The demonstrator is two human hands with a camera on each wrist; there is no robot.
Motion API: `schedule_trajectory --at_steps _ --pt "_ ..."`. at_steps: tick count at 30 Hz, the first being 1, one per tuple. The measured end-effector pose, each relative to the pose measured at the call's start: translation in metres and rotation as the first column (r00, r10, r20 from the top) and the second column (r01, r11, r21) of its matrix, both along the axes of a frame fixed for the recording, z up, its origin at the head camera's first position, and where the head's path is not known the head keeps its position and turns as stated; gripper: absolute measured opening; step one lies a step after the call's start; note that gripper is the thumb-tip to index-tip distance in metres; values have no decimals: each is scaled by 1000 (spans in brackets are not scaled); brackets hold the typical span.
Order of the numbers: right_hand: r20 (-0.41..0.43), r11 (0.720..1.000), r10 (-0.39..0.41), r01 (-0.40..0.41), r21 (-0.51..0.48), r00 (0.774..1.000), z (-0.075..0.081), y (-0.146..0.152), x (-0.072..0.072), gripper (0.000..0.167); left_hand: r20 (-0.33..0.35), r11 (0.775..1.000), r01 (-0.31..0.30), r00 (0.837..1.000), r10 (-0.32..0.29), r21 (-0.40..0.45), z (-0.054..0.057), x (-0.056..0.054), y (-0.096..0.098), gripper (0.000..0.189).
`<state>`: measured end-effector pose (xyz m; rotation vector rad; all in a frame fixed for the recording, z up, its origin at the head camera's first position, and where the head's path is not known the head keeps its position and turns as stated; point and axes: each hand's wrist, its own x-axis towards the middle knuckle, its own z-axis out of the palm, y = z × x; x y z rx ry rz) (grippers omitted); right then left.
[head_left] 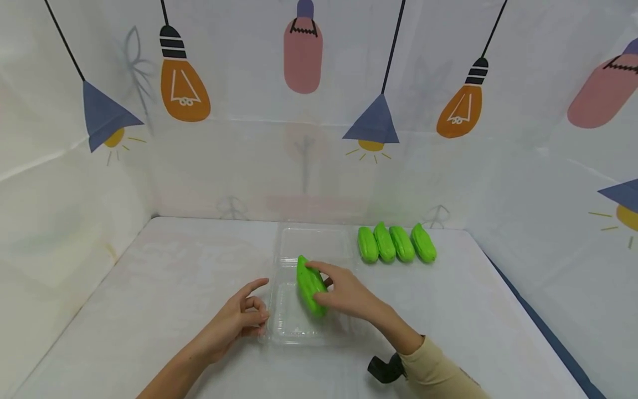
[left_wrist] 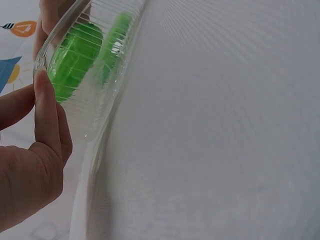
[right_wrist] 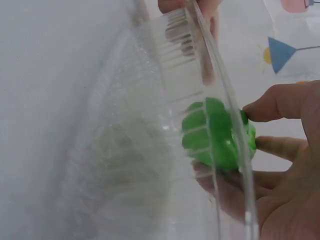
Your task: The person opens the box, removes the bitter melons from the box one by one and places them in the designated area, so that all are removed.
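Note:
My right hand (head_left: 349, 291) grips a bright green, ribbed toy vegetable (head_left: 310, 285) with a pointed tip, between thumb and fingers. It is held over the near half of a clear plastic clamshell box (head_left: 294, 335), which lies unfolded on the table. In the right wrist view the green vegetable (right_wrist: 215, 132) shows through the box's ridged wall. At the box's left rim, my left hand (head_left: 239, 321) pinches the edge between thumb and curled fingers, its index finger extended. The left wrist view shows the left hand's fingertips (left_wrist: 44, 85) on that rim.
Several more green toy vegetables (head_left: 384, 244) lie in a row at the back, right of the box's lid half. A white table (head_left: 174, 266) carries everything. Printed white sheeting (head_left: 239, 155) rises behind and at both sides. A black device (head_left: 386, 368) sits at the right wrist.

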<state>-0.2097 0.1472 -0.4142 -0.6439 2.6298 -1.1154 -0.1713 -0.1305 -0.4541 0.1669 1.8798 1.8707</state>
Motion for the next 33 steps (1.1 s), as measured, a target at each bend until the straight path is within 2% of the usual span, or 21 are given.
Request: schedule_trajectory --at_steps 10,19,33 --pt "-21 999 -37 37 -29 999 12 13 -3 67 5 1000 1 1000 -1 12 -2 0 0 78" --pt "-35 997 -65 64 -37 997 26 23 -11 68 -2 999 13 1000 -13 29 -4 1 -2 80" --pt "-82 992 -126 126 -8 989 30 42 -27 67 -6 1000 13 1000 -13 15 -1 -1 0 78"
